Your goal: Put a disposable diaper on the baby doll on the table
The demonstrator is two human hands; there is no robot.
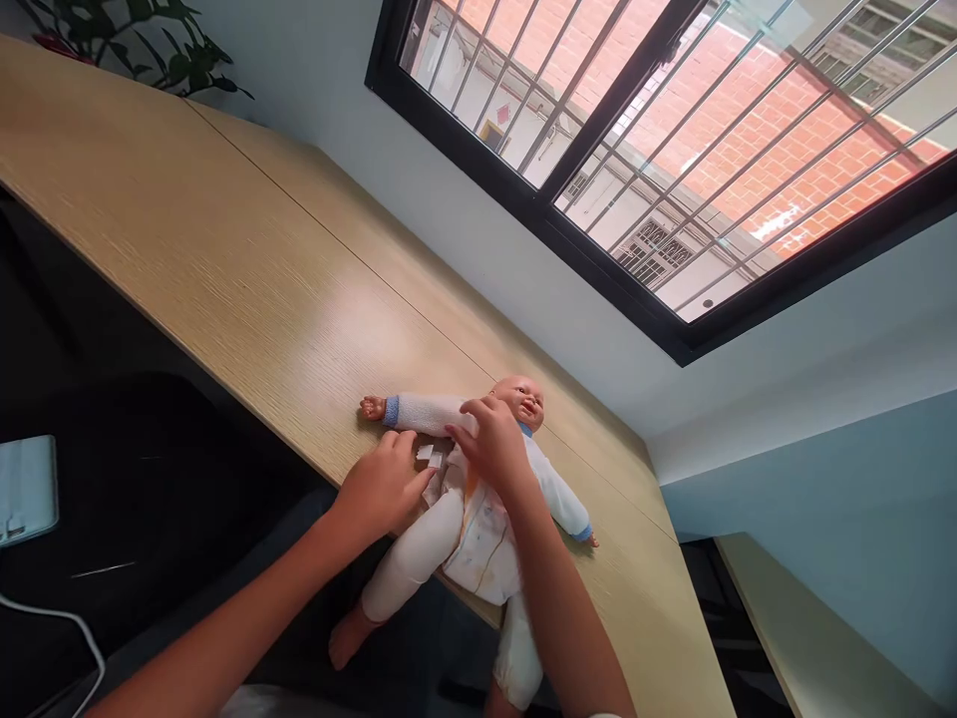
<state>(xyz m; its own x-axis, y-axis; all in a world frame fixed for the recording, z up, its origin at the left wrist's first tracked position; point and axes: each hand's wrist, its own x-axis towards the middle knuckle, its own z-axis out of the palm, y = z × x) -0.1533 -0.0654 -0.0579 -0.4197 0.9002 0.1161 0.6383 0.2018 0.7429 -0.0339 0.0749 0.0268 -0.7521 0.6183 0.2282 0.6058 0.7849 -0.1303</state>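
A baby doll (523, 401) lies on its back at the table's front edge, arms spread, legs hanging over the edge. It wears a white top (557, 489) with blue cuffs and white trousers (419, 548). My left hand (381, 486) is at the side of the doll's body, fingers curled at the top's opened edge beside small white tags (430, 456). My right hand (494, 439) is over the chest, fingers bent onto the top near the shoulder; its fingertips partly hide the cloth. A printed front panel (482, 558) covers the belly.
The long wooden table (246, 269) runs along the wall below a barred window (538, 204). A leafy plant (171, 60) stands at the far left. Lower left, a light-blue device (28, 489) and a white cable (82, 623) lie on a dark surface.
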